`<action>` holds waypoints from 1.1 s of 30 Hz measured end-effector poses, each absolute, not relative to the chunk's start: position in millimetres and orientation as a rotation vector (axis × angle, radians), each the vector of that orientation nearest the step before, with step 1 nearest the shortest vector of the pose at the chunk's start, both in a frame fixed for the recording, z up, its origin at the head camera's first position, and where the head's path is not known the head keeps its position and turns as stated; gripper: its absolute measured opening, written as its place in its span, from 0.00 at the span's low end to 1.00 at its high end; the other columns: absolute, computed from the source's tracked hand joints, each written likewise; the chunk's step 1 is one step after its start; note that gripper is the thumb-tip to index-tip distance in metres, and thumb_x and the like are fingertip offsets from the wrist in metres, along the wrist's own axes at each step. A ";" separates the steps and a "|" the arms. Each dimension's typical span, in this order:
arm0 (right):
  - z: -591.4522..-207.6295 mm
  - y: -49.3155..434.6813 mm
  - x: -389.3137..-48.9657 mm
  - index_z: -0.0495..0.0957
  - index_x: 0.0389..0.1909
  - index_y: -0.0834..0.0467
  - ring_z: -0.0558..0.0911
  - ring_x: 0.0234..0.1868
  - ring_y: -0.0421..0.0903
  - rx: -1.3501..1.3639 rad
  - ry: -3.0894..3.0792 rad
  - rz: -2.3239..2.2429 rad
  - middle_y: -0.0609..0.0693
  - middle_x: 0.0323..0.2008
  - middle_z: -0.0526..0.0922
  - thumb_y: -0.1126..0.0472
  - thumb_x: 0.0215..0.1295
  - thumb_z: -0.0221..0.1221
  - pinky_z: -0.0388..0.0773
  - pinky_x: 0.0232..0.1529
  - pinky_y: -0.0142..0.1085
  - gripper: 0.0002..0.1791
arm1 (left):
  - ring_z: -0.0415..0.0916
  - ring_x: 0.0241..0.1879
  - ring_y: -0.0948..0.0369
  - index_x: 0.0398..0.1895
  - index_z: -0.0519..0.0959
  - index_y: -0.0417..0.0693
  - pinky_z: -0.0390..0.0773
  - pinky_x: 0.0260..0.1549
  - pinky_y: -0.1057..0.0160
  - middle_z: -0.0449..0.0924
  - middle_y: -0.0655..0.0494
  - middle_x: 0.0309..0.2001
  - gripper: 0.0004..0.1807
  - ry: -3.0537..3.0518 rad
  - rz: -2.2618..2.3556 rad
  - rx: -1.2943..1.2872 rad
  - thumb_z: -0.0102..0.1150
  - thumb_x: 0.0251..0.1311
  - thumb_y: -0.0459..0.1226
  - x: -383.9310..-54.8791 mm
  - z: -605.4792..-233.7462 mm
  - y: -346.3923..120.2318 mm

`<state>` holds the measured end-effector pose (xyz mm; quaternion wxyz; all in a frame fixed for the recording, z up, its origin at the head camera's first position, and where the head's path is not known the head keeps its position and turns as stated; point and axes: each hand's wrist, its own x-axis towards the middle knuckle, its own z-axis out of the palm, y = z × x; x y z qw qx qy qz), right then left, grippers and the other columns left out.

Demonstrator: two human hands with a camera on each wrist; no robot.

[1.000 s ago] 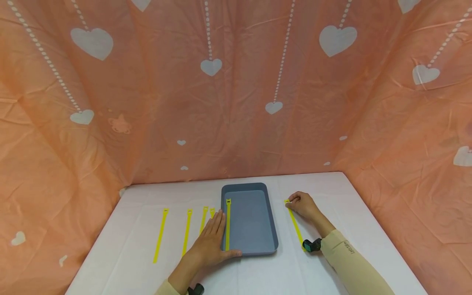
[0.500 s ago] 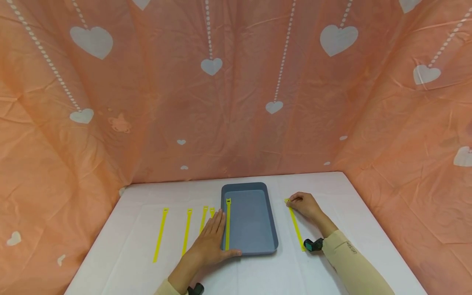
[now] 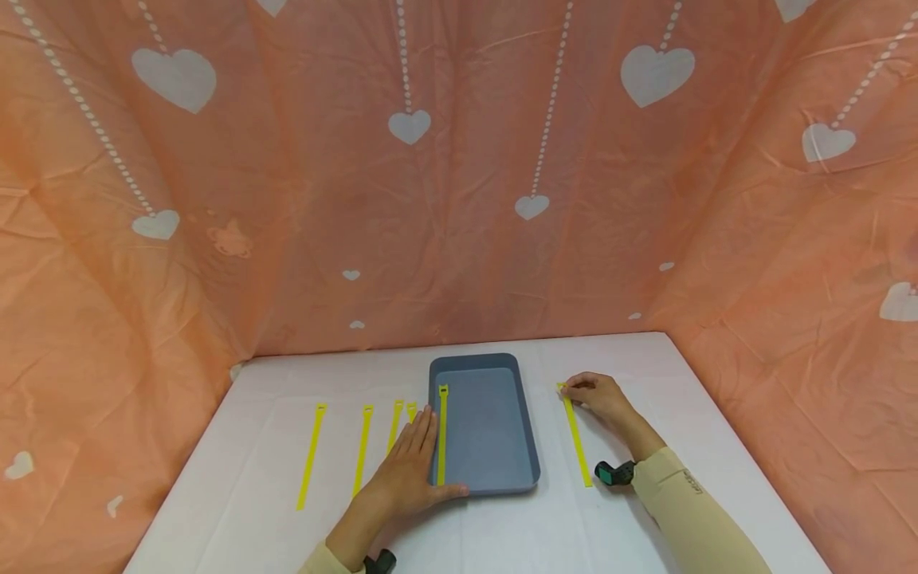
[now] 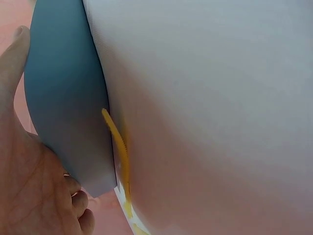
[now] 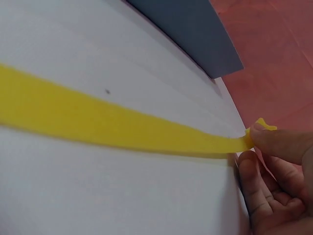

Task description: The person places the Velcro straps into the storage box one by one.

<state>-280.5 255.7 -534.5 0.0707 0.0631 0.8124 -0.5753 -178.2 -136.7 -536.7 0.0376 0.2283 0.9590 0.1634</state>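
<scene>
My right hand (image 3: 598, 396) pinches the slotted head of a yellow cable tie (image 3: 577, 442) between thumb and fingers, right of a grey-blue tray (image 3: 495, 430). In the right wrist view this cable tie (image 5: 98, 117) stretches as a flat strip from the fingertips across the white table. My left hand (image 3: 409, 470) rests with straight fingers along the tray's left rim, its thumb over the near left corner. One more cable tie (image 3: 442, 430) lies lengthwise inside the tray by its left wall; the left hand hides part of this side.
Several yellow cable ties lie left of the tray: one at far left (image 3: 311, 454), another (image 3: 362, 446) nearer, and two partly behind the left hand. An orange curtain (image 3: 459, 239) with white hearts encloses the white table (image 3: 237, 470) at back and sides.
My right hand has shifted slightly to the right, and the pinched cable tie's head moved with it. The left hand and the tray stay in place.
</scene>
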 end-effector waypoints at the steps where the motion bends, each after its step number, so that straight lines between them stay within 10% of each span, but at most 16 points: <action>1: -534.8 255.8 -280.6 0.85 0.46 0.64 0.83 0.41 0.45 0.188 2.442 -1.733 0.54 0.44 0.87 0.62 0.72 0.70 0.82 0.41 0.33 0.09 | 0.38 0.87 0.45 0.87 0.44 0.35 0.48 0.83 0.42 0.36 0.40 0.88 0.75 2.942 0.496 0.703 0.58 0.56 0.80 -178.0 -536.0 -136.7; 33: -537.8 259.5 -282.2 0.83 0.47 0.67 0.84 0.35 0.40 0.149 2.313 -1.944 0.46 0.35 0.88 0.66 0.73 0.68 0.84 0.38 0.31 0.08 | 0.39 0.86 0.41 0.86 0.44 0.32 0.46 0.83 0.41 0.39 0.36 0.87 0.74 2.899 0.584 0.713 0.59 0.58 0.78 -169.5 -519.0 -134.4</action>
